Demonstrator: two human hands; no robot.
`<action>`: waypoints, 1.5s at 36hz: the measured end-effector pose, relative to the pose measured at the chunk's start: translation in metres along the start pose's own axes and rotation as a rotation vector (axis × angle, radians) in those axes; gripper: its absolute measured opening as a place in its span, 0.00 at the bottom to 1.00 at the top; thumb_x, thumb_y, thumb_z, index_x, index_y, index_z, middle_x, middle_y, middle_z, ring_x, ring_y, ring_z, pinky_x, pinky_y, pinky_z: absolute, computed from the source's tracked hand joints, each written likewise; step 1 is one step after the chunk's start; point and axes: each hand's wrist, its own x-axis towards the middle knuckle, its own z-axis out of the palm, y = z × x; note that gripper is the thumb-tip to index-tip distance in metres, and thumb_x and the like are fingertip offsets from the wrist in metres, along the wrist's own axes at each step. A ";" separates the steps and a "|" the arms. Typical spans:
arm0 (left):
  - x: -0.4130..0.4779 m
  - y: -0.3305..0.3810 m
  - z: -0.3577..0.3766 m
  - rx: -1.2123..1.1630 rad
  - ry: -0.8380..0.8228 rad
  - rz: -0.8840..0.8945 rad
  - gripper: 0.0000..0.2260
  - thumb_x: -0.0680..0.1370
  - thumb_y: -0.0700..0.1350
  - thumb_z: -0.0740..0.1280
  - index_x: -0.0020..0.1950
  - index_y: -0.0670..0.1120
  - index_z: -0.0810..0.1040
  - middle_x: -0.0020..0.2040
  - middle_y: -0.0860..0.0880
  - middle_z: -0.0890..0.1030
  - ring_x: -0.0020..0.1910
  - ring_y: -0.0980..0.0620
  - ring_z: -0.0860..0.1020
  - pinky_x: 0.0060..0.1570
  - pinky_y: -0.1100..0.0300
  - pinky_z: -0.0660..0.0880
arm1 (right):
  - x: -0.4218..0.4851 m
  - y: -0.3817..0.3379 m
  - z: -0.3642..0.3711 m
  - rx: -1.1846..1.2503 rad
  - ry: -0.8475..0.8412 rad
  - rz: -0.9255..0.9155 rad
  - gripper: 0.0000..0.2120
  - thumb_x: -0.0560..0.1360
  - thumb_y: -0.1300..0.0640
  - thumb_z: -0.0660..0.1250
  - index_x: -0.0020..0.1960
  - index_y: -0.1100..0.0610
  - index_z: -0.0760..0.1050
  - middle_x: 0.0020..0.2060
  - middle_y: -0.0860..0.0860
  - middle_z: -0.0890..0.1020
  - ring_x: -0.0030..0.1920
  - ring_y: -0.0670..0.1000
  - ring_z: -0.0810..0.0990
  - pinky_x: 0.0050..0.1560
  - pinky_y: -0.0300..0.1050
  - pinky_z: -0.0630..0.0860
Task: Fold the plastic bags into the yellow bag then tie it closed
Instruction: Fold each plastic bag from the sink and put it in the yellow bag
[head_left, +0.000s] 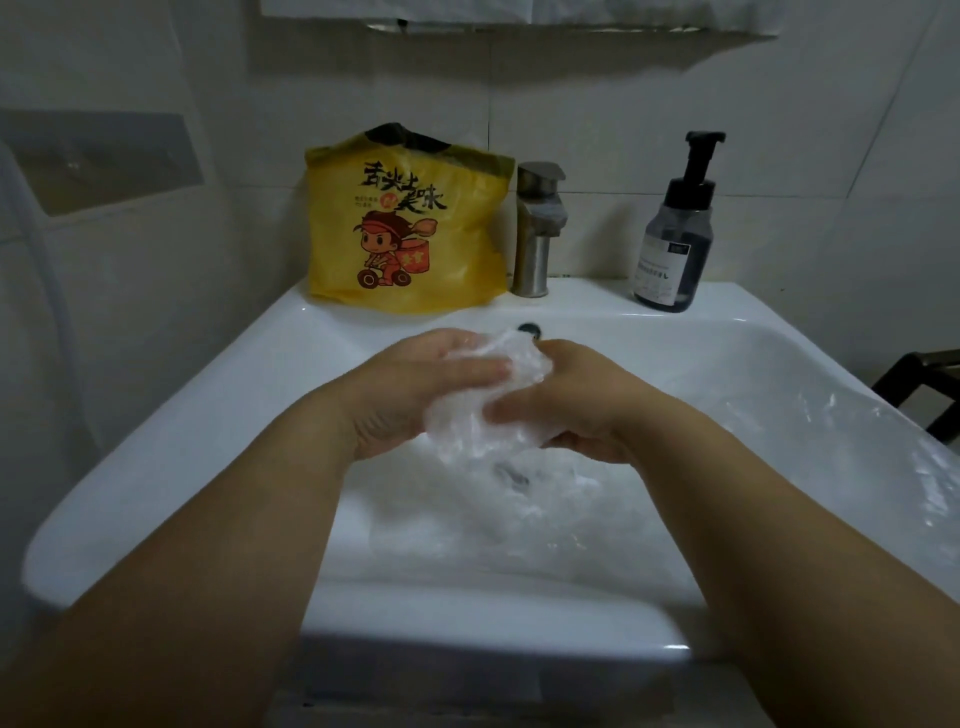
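Head view is pointing to one risk: the crumpled clear bag (483, 415) is springy and slick, so it could be unfolding or sliding down into the sink (156, 441) (more loose film (519, 519) is lying there). Left hand (415, 384) and right hand (566, 410) are both clutching it over the basin, thumbs on top. The yellow bag (405, 228) is standing behind, beside the tap (535, 228).

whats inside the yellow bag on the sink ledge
The yellow bag bulges beside the faucet. Something dark pokes out at its top, and pale crumpled shapes show faintly through its side. What they are is hidden by the plastic.
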 end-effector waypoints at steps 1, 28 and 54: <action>0.000 -0.001 0.004 0.096 0.038 -0.005 0.30 0.60 0.49 0.82 0.60 0.44 0.79 0.53 0.45 0.84 0.52 0.46 0.82 0.52 0.51 0.80 | 0.000 0.000 0.001 -0.011 -0.020 -0.003 0.28 0.66 0.68 0.75 0.63 0.57 0.71 0.54 0.56 0.80 0.51 0.56 0.82 0.46 0.47 0.82; 0.005 0.000 -0.008 -0.217 0.265 -0.010 0.08 0.77 0.35 0.66 0.54 0.35 0.78 0.47 0.42 0.84 0.41 0.51 0.83 0.39 0.63 0.80 | 0.000 -0.006 -0.004 0.495 -0.051 -0.027 0.13 0.77 0.65 0.63 0.61 0.64 0.73 0.53 0.59 0.82 0.44 0.54 0.84 0.40 0.43 0.82; -0.002 0.010 0.002 -0.229 0.266 0.035 0.14 0.78 0.28 0.57 0.40 0.40 0.78 0.31 0.46 0.82 0.30 0.52 0.80 0.30 0.62 0.79 | -0.009 -0.012 -0.016 0.513 -0.167 -0.079 0.21 0.80 0.50 0.53 0.44 0.62 0.79 0.47 0.60 0.81 0.45 0.60 0.81 0.45 0.53 0.80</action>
